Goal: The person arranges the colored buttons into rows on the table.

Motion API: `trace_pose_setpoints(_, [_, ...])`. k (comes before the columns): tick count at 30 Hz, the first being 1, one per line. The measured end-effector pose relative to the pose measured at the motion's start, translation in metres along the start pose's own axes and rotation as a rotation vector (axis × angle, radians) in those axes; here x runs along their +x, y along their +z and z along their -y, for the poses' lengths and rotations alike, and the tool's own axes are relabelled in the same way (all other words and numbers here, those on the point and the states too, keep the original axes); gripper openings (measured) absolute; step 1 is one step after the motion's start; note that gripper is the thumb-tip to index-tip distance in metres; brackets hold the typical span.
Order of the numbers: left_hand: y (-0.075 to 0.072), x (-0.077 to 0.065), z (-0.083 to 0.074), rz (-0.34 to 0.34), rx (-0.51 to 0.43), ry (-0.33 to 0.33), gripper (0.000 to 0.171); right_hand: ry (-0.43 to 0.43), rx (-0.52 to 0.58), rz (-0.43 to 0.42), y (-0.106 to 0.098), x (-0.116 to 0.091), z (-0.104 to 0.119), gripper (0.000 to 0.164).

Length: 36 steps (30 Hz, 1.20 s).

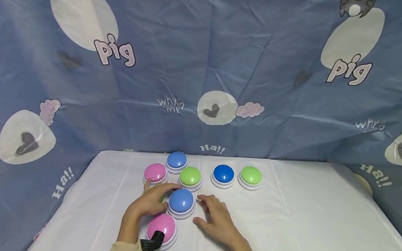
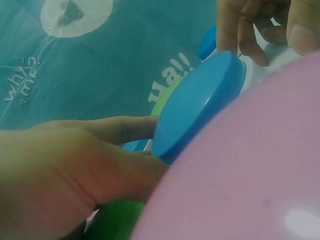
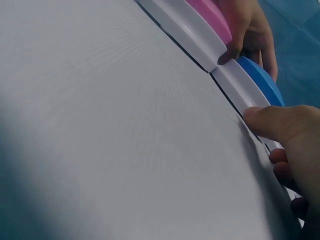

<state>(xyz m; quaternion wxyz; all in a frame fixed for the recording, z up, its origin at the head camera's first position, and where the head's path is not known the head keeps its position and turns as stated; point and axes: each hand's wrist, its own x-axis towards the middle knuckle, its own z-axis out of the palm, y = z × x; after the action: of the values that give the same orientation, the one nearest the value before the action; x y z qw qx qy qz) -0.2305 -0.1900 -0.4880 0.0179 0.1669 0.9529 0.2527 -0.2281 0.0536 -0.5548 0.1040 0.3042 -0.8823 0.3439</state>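
Observation:
A light blue dome-topped push button (image 1: 181, 200) with a white base sits between the two hands on the white surface. My left hand (image 1: 151, 200) grips its left side, index finger at the far edge and thumb at the near left. Beneath that hand a green button is mostly hidden. Close to the button's right side, my right hand (image 1: 216, 220) has its fingers loosely bent and its thumb apart, with nothing held. A pink button (image 1: 162, 227) stands just in front of the blue one, partly behind the left wrist camera; it looms large in the left wrist view.
Behind the hands stand another pink button (image 1: 155, 172), a light blue button (image 1: 177, 160) and a green button (image 1: 190, 176). Farther right are a dark blue button (image 1: 223, 173) and a green button (image 1: 251, 175). A patterned blue cloth (image 1: 171, 130) rises behind the white table (image 1: 307, 224).

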Motion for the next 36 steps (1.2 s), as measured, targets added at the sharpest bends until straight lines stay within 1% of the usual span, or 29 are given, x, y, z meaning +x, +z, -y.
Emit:
trace_pose_setpoints(7, [0.0015,0.0021,-0.0032,0.022,0.01,0.007,0.065,0.009,-0.03,0.019,-0.0005,0.0041,-0.0006,0.056])
trace_pose_setpoints(12, [-0.0004,0.0032,-0.0041,0.03,0.027,0.001,0.066,0.006,-0.037,0.026,-0.0031,0.0064,-0.0009,0.058])
trace_pose_setpoints(16, [-0.0022,0.0031,-0.0036,0.036,0.021,0.011,0.067,0.006,-0.042,0.038,-0.005,0.0086,0.0001,0.058])
trace_pose_setpoints(23, [-0.0013,-0.0012,0.0021,0.026,0.016,0.027,0.067,-0.021,0.015,0.079,-0.0056,0.0084,0.0037,0.054])
trace_pose_setpoints(26, [0.0001,-0.0031,0.0048,0.027,0.015,0.031,0.066,-0.021,0.036,0.075,-0.0041,0.0073,0.004,0.053])
trace_pose_setpoints(30, [0.0018,-0.0033,0.0054,0.022,-0.02,0.041,0.065,0.013,0.071,0.053,-0.0016,0.0069,0.0036,0.058])
trace_pose_setpoints(34, [0.0036,-0.0003,0.0043,0.013,-0.09,0.068,0.066,0.055,0.097,0.032,0.0003,0.007,0.0038,0.063])
trace_pose_setpoints(36, [0.0047,0.001,0.0039,0.008,-0.12,0.08,0.067,0.069,0.128,0.016,0.0002,0.0072,0.004,0.064])
